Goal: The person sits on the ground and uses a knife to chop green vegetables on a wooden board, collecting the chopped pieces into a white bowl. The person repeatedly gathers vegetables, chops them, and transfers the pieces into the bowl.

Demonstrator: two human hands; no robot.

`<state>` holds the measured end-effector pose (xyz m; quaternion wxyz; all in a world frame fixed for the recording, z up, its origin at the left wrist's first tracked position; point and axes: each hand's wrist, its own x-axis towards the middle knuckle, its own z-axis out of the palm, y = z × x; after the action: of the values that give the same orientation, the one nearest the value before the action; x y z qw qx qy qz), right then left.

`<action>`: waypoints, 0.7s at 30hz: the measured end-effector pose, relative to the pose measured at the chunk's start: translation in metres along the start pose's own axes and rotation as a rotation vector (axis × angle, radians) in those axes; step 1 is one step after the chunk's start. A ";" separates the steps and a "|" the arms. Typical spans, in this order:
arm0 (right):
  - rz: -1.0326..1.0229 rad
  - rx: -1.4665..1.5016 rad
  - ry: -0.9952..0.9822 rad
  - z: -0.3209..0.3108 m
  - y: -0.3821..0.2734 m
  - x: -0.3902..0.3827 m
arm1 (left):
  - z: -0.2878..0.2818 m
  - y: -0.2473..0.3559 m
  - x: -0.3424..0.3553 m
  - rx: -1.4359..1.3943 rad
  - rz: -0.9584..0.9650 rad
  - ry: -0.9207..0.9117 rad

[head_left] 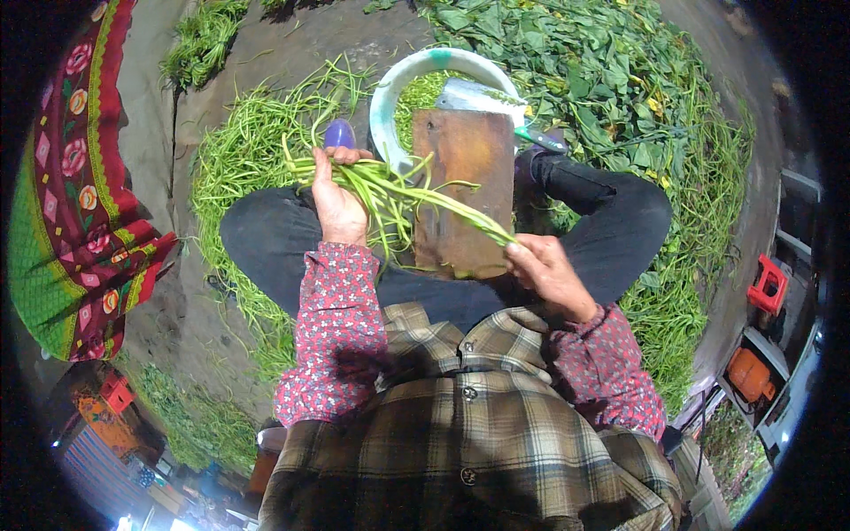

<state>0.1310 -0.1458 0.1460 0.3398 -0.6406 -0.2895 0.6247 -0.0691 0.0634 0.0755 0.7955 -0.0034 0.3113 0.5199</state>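
My left hand (342, 196) is closed around a loose bundle of long green stalks (390, 188), palm up above my left knee. At the bundle's right end my right hand (547, 273) pinches several stalk tips between thumb and fingers. The stalks stretch across a brown wooden chopping board (463, 150) in front of my lap. Beyond the board is a pale basin (383, 108) holding chopped green pieces (418, 96). A broad-bladed cleaver (474, 99) rests across the basin, its green handle to the right, partly behind the board.
A heap of stalks (243, 159) lies to the left, with a purple rounded thing (339, 134) beside my left hand. Piled leafy vines (584, 80) spread on the right. A flowered red and green cloth (84, 195) lies far left. A red plastic stool (768, 285) stands far right.
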 end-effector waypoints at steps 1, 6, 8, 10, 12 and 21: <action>-0.023 0.040 0.063 -0.009 0.006 -0.008 | -0.005 0.001 0.000 0.059 0.056 -0.010; -0.005 0.247 0.458 -0.065 0.002 -0.035 | -0.005 -0.004 0.000 0.223 -0.041 -0.086; -0.104 0.132 0.612 -0.049 -0.022 -0.021 | -0.012 -0.018 -0.005 0.288 -0.282 -0.147; -0.253 0.104 0.686 -0.022 -0.035 0.003 | -0.008 -0.037 -0.015 0.521 -0.406 -0.003; -0.402 -0.145 0.760 0.006 -0.044 0.032 | -0.006 -0.051 -0.026 0.633 -0.478 -0.093; -0.482 -0.725 0.373 0.066 -0.020 0.055 | -0.023 -0.043 -0.020 0.331 -0.604 -0.306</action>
<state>0.0696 -0.0852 0.1294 0.2761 -0.7337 -0.5634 0.2609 -0.0500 0.0197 0.0533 0.9400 0.1113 0.2536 0.1990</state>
